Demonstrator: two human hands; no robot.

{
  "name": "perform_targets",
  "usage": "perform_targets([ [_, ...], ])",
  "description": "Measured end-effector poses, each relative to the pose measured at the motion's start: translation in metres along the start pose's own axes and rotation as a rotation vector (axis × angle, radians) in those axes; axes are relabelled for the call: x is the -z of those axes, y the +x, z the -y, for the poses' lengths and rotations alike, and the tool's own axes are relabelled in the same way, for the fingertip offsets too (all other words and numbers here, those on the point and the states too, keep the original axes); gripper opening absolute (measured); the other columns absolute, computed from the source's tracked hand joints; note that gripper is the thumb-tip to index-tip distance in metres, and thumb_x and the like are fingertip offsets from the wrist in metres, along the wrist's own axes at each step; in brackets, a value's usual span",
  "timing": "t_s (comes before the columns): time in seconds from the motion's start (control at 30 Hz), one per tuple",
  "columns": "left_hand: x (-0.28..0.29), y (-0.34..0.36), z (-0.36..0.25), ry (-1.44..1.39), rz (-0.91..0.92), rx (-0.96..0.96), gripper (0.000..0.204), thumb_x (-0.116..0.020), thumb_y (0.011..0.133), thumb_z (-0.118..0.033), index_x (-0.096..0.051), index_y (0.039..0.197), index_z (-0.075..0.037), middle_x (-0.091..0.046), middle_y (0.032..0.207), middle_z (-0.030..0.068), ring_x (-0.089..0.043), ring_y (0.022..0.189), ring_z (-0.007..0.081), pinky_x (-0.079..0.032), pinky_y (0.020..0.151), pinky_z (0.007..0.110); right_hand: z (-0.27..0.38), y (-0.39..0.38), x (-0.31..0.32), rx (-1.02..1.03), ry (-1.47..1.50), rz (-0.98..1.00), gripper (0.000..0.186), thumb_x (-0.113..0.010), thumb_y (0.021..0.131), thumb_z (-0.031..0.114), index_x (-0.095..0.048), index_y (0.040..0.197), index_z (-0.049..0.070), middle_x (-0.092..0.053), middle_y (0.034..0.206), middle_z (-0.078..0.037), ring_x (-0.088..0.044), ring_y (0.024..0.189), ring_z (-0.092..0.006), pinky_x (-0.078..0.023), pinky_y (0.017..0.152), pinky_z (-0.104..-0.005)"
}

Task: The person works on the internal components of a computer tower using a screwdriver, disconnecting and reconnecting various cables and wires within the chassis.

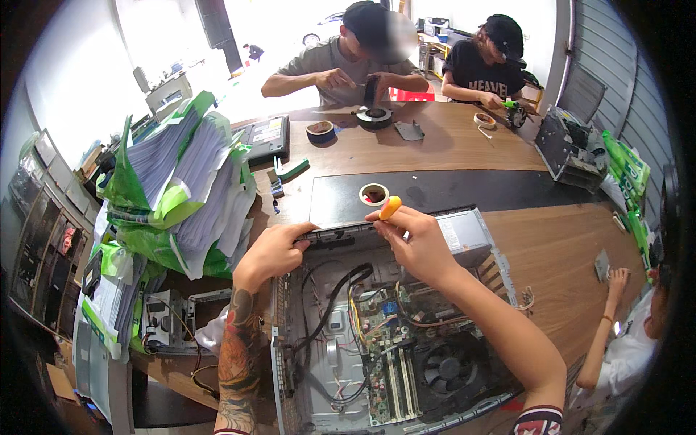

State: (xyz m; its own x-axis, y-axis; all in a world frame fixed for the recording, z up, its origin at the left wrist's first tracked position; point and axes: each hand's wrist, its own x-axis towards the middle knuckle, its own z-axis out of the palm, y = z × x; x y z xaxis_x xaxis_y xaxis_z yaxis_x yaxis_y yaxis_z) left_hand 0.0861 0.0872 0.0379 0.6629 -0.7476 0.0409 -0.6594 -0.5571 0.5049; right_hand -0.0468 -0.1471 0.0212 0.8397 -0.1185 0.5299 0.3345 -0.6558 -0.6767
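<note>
Fingers of left hand (272, 250) clamp computer case (304, 362) edge; right hand (413, 243) pinches orange-handled screwdriver (389, 207) upright.

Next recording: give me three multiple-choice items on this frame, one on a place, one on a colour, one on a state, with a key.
1. Where does the left hand rest?
A. on the far rim of the open computer case
B. on the paper stack
C. on a tape roll

2. What colour is the screwdriver handle in the right hand?
A. blue
B. orange-yellow
C. white

3. How is the case?
A. closed
B. side panel off, board and fan showing
C. wrapped in plastic

Key: 1 A, the fingers lie on the far edge; 2 B, the handle shows above the fingers; 3 B, cables and fan are exposed.
</note>
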Motion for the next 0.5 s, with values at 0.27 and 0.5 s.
perform_targets([
  [0.27,0.001,0.001,0.005,0.007,0.012,0.014,0.037,-0.061,0.088,-0.007,-0.064,0.125,-0.005,-0.069,0.114,0.0231,-0.065,0.108,0.0407,-0.05,0.094,0.041,-0.005,-0.006,-0.01,-0.067,-0.12,0.019,0.023,-0.063,0.094,0.014,-0.067,0.115,0.006,-0.07,0.096,-0.017,-0.068,0.083,-0.0347,-0.054,0.074,-0.0416],
  [0.5,-0.004,-0.002,0.002,-0.064,-0.053,-0.031,0.038,-0.061,0.086,-0.005,-0.065,0.124,-0.006,-0.07,0.113,0.0212,-0.066,0.106,0.0388,-0.05,0.095,0.039,-0.006,-0.004,-0.002,-0.162,0.231,-0.212,0.026,-0.068,0.094,0.011,-0.064,0.118,0.001,-0.068,0.08,-0.006,-0.064,0.068,-0.0114,-0.049,0.059,-0.026],
])
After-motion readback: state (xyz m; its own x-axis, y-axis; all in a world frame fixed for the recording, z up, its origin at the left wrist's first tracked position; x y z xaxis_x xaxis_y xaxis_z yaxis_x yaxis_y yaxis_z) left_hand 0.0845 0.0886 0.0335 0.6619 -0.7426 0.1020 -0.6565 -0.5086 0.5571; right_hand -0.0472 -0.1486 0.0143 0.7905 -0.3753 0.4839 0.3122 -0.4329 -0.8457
